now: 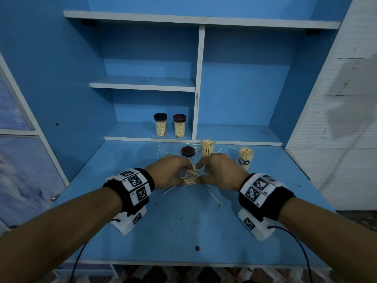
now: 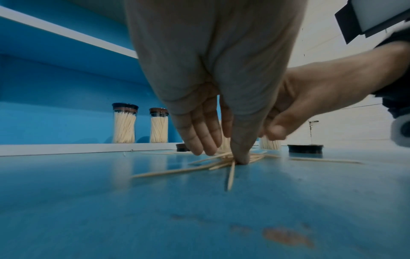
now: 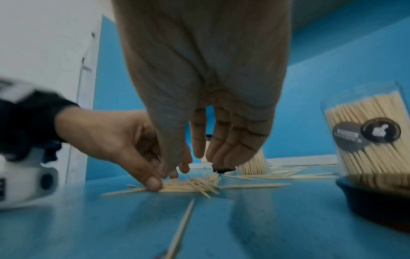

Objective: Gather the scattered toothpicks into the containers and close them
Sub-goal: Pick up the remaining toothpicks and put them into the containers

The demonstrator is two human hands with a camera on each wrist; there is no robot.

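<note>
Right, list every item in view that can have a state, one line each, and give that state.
Two jars on the shelf: capped, full, upright.
Middle jar: open, upright, holding toothpicks.
Labelled jar: open, upright, holding toothpicks.
Loose lid: off, lying on the desk.
Toothpick pile: bunched between both hands.
Stray toothpicks: scattered on the desk.
Left hand: fingers curled, pressing the pile.
Right hand: fingers curled at the pile.

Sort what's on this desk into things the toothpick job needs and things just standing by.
Job:
toothpick pile between left hand and right hand
stray toothpicks
open jar
labelled open jar
loose lid

Standing by:
two capped jars on the shelf
</note>
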